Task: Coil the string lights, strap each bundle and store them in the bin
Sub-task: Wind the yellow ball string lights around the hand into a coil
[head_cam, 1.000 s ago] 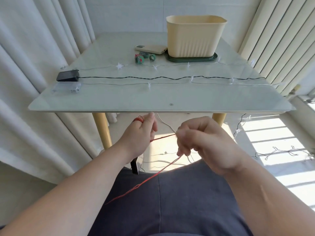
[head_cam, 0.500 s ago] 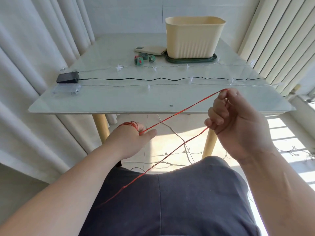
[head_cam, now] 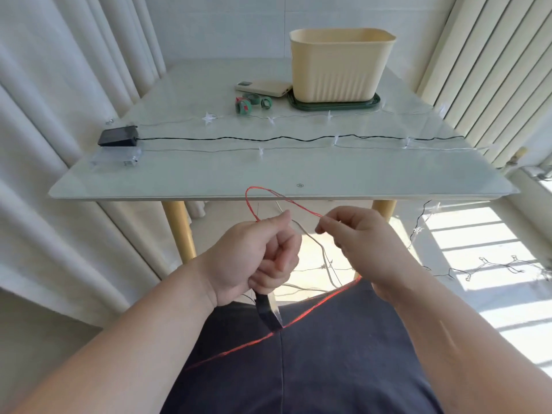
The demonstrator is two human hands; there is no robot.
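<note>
Red wire string [head_cam: 328, 297], first of the light strings to be coiled: my left hand [head_cam: 257, 258] is closed, fingers curled round the gathered turns and round a dark flat end piece [head_cam: 266, 309], probably its battery case, which hangs below the fist. My right hand [head_cam: 358, 240] pinches the wire between thumb and forefinger. Half a second ago that hand was stretched out to the right, drawing the wire taut; it has now come back beside the left, so the slack stands up as a loop above the fist. I judge this to be one more turn being laid on, with much of the string still trailing over my lap, so coiling is at an early stage and strapping has not begun. On the glass table [head_cam: 298, 174] lie a black-wired string [head_cam: 239, 139] with a black battery box [head_cam: 119, 136], a clear battery box [head_cam: 116, 155], star lights [head_cam: 209, 118] and green strap rolls [head_cam: 248, 103]. Behind them stand a power bank [head_cam: 263, 88] and the cream bin [head_cam: 337, 73], which holds no bundle that I can see. Writing: a small round stamp [head_cam: 300, 185] at the table's near edge and the power bank's display are both too small to read.
</note>
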